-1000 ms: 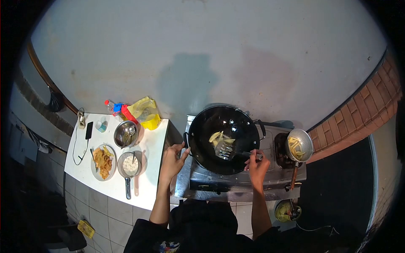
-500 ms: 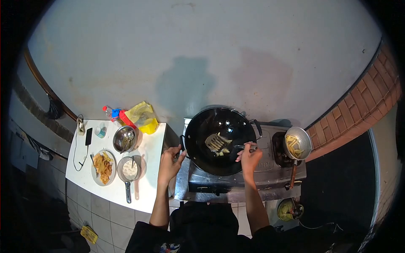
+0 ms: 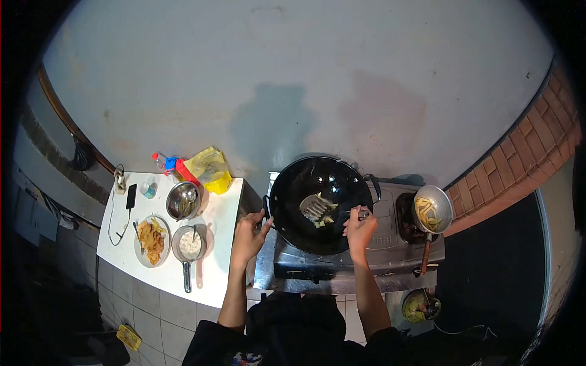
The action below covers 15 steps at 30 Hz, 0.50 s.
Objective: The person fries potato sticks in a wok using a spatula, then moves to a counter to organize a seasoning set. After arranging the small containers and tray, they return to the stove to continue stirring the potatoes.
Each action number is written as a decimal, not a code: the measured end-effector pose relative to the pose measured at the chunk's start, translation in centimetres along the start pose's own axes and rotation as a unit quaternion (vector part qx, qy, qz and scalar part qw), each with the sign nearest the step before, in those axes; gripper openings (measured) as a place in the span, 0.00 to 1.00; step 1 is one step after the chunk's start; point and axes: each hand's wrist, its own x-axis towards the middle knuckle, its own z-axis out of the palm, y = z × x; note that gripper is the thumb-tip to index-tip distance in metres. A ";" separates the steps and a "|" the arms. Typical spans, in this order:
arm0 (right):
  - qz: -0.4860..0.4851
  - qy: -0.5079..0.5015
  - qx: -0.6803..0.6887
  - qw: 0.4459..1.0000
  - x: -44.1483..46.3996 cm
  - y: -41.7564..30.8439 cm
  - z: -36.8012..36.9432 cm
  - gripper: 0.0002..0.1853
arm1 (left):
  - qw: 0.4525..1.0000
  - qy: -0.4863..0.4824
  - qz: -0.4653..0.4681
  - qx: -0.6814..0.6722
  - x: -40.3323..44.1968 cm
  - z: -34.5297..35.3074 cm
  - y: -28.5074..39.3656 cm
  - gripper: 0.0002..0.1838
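A large black wok sits on the stove, with pale cut strips of food in its bottom. My right hand is closed around the handle of a slotted spatula. The slotted spatula lies with its metal blade against the pieces in the wok. At the wok's left rim, my left hand has its fingers closed at the black side handle. The oil, if any, is hard to make out in the dark wok.
On the stove's right stands a small strainer pan with fried strips. The white table at left holds a plate of fried food, a saucepan of white mixture, a steel bowl, a phone and a yellow pouch.
The whole view has shifted slightly. My hands, the spatula and the wok keep nearly the same places relative to each other.
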 end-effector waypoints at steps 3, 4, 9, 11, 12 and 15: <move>-0.087 0.023 -0.063 0.994 1.1 2.7 -0.1 0.18 | 1.000 0.013 0.000 -0.003 0.0 0.1 -0.1 0.16; -0.178 0.040 -0.118 0.976 1.4 3.1 -0.1 0.19 | 1.000 0.010 0.004 0.002 0.1 0.0 -0.1 0.16; -0.111 0.032 -0.126 0.985 0.9 0.7 -0.5 0.18 | 1.000 0.012 0.010 -0.003 0.1 -0.1 0.0 0.16; -0.067 0.026 -0.103 0.992 0.8 -0.1 -0.6 0.17 | 1.000 0.007 0.007 -0.001 0.1 -0.2 0.0 0.17; -0.056 0.031 -0.090 0.994 0.9 -0.2 -0.8 0.17 | 1.000 0.008 0.007 -0.001 0.1 -0.2 0.1 0.17; -0.037 0.035 -0.070 0.996 1.0 -0.9 -0.9 0.17 | 1.000 0.005 -0.003 -0.011 0.1 -0.2 0.2 0.17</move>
